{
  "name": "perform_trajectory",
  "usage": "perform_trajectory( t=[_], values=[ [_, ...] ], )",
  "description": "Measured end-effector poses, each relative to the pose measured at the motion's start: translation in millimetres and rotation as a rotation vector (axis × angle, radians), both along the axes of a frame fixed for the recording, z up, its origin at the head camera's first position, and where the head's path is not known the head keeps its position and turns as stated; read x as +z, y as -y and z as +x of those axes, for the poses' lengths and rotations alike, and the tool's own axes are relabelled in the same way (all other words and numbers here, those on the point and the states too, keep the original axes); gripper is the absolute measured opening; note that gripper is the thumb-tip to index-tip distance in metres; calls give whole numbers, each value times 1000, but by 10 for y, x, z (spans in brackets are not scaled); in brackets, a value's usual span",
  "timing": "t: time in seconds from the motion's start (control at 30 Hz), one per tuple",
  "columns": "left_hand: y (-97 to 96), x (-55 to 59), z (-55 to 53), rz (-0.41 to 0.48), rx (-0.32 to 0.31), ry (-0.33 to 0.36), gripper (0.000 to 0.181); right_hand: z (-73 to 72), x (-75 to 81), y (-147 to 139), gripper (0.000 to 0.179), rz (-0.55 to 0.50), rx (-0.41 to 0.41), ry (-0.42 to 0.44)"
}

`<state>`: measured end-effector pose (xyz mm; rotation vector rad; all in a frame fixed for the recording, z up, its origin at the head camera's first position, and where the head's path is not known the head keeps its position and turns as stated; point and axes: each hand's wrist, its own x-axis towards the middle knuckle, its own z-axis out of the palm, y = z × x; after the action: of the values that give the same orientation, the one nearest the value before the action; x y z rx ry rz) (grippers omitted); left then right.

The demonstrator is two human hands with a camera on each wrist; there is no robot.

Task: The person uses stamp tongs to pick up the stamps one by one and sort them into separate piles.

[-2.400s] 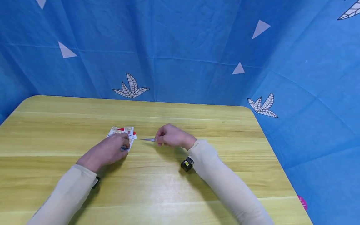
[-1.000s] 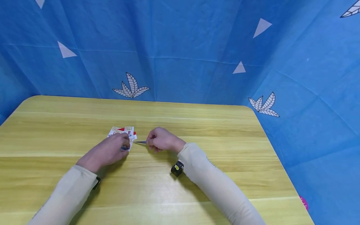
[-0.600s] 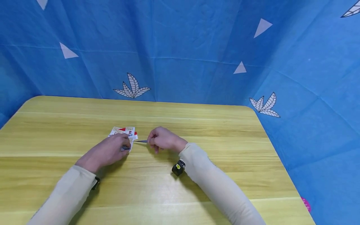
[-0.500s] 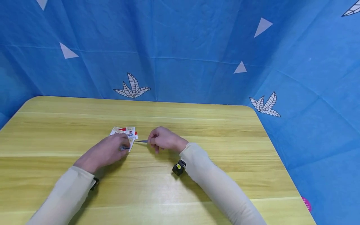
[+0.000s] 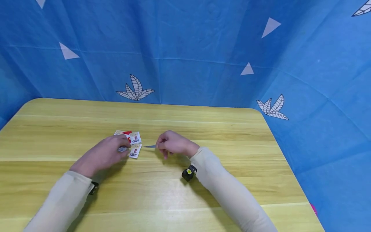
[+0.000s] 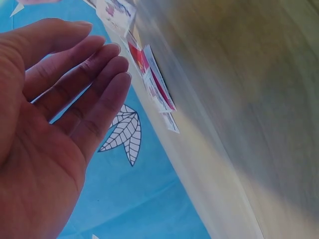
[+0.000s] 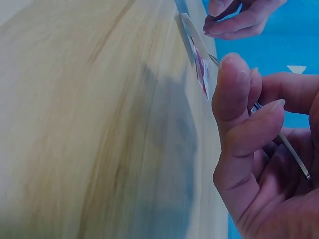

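R fingers (image 7: 234,84) are curled in a pinch around a thin metal tool (image 7: 295,155), w/ its back end poking out behind them over the palm, per the R wrist cam. From the head cam the R hand (image 5: 175,143) is to the right of the papers & the tool's narrow front end sticks out left from the fingertips, pointing straight at the lower printed piece (image 5: 135,150). Tip ends right by that piece's right edge, tho tbh can't tell if it's touching or just beside it. L fingers (image 6: 94,124) are fairly straight & relaxed, nothing gripped, thumb apart from the rest. The L hand (image 5: 105,153) hangs over the left side of the papers & hides part of them; lower piece is just past its fingertips, can't tell if there's any contact. Upper printed piece (image 5: 135,137) is just beyond the lower one (farther from the person), w/ a red bit (image 5: 127,132) to its left. Can't tell if it's all 1 sheet or separate bits. So basically the papers are b/w the 2 hands, closer to the L one. Further out: cream sleeves (image 5: 58,201) on both arms, a black wrist device (image 5: 188,173) at the R cuff, wood-grain table (image 5: 168,199) under everything, & a blue cloth (image 5: 188,48) w/ white leaves + triangles behind it.
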<state>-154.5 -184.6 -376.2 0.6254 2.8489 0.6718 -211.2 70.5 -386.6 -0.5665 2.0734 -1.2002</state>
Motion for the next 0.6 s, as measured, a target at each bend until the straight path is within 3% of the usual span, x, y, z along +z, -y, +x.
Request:
perform_trajectory(
  t=[0.23,0.6],
  values=[
    [22,33,-2,8,6,-36,16,14,25,-50,16,1,5,18],
    [13,30,-21,-12,7,-35,14,28,21,-121,16,11,12,51]
  ],
)
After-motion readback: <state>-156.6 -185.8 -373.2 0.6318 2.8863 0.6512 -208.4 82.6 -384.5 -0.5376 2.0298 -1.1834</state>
